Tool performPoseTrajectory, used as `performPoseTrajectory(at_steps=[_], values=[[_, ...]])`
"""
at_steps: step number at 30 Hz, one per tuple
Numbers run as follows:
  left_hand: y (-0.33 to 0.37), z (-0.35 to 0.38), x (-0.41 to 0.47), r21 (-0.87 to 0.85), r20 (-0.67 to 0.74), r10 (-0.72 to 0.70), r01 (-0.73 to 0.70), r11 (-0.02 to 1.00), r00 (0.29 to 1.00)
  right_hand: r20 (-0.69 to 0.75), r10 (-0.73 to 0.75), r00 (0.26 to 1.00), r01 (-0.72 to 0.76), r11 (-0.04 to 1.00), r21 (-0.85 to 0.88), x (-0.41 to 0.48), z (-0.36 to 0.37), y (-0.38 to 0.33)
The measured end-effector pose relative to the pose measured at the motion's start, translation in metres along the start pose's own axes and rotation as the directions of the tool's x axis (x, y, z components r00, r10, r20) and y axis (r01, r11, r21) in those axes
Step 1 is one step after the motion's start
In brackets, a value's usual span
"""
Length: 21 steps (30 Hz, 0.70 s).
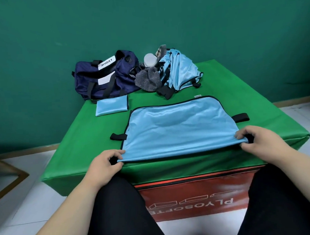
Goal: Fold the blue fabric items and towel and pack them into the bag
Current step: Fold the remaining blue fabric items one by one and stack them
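Fingers (pixel 117 152) of left hand (pixel 104 166) and right hand (pixel 261 144) pinch the near corners of a flat light-blue, black-edged fabric panel (pixel 180 130) on the green padded surface (pixel 84 148). Behind it: a folded blue fabric square (pixel 111 107), navy duffel bag (pixel 103 78), crumpled blue fabric heap (pixel 180 73), grey striped towel (pixel 148 80).

Light blue fabric (pixel 180 128) with black trim and black straps, centre frame. Navy bag (pixel 105 78) with white labels, upper left. Grey striped towel (pixel 148 80). Green mat (pixel 258 112). Red box (pixel 192 192) with white lettering, below. Teal wall (pixel 56 32).
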<state>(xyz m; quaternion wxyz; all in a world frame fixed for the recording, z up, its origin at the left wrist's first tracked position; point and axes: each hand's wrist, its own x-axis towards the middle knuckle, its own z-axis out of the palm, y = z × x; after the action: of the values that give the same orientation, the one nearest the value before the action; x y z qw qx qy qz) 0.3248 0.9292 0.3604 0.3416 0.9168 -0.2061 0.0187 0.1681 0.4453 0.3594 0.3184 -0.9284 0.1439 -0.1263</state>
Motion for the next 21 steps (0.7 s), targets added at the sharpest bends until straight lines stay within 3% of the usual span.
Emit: performPoseTrajectory(at_steps=[21], values=[[0.0030, 0.0021, -0.0014, -0.082, 0.001, -0.095, 0.094, 0.992, 0.996, 0.012, 0.057, 0.998, -0.058, 0.991, 0.117, -0.0014, -0.0058, -0.0056]])
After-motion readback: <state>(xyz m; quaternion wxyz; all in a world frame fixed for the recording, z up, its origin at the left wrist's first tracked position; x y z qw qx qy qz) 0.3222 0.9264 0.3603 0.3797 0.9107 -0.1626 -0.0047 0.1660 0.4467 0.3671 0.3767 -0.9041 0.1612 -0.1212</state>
